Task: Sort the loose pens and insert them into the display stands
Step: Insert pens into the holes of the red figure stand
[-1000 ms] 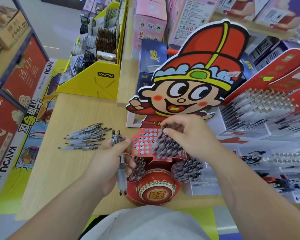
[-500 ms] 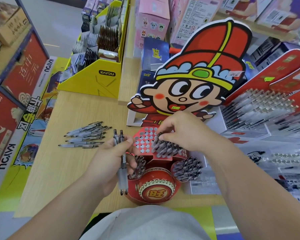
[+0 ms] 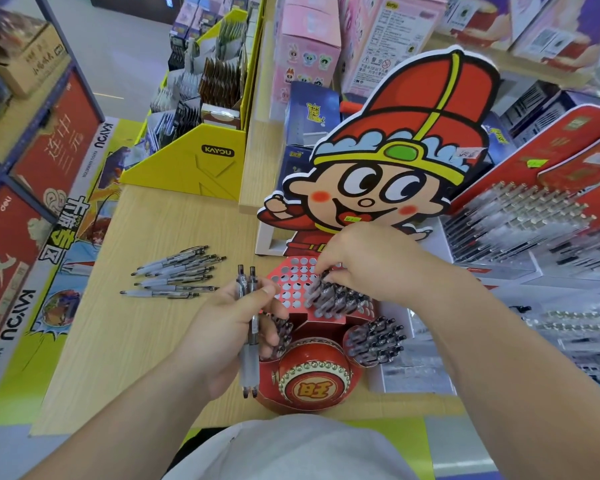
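Observation:
A red cardboard display stand point(image 3: 291, 284) with a perforated top and a drum-shaped front point(image 3: 314, 386) stands on the wooden table point(image 3: 136, 341). Several black-topped pens point(image 3: 340, 299) fill its right holes. My right hand point(image 3: 371, 261) hovers over them, its curled fingertips pinching the top of a pen in the stand's back row. My left hand point(image 3: 229, 327) grips two clear pens point(image 3: 246, 284) upright, just left of the stand. Several loose pens point(image 3: 177, 275) lie side by side on the table farther left.
A big cartoon cutout point(image 3: 395, 150) rises behind the stand. A yellow card display point(image 3: 194, 168) sits at the back left. Racks full of pens point(image 3: 520, 220) crowd the right side. Red posters point(image 3: 59, 147) line the left shelf.
My right hand has lowered from pinching a raised pen to pressing down among the pens in the stand. My left hand keeps the two pens nearly still.

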### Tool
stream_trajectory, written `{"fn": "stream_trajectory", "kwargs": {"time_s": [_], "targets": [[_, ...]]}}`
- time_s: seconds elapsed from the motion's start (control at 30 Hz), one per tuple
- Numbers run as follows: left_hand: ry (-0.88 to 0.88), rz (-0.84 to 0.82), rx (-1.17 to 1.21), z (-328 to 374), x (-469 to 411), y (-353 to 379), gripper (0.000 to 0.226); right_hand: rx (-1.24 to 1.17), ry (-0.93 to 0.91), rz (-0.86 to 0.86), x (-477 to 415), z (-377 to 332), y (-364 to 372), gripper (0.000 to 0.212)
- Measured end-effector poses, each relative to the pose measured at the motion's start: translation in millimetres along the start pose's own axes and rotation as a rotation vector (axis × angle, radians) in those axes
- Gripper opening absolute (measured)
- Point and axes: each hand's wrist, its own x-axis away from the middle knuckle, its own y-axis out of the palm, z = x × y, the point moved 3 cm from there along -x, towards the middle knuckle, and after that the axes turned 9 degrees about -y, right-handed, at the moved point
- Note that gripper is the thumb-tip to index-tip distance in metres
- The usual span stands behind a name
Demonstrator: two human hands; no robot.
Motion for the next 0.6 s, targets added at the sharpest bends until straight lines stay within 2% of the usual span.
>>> {"fn": "stream_trajectory", "kwargs": {"time_s": [0.33,0.5,0.6], "targets": [[-0.007,-0.012,0.015,0,1,7,0.014,0.081,-0.027,-0.012,-5,-6,-2,0.023],[-0.006,-0.075,0.042,1,5,11,0.034,0.052,0.022,0.014,-6,-1,-5,0.022],[-0.005,-0.086,0.062,2,6,12,0.039,0.063,0.004,0.014,-8,-3,-4,0.023]]}}
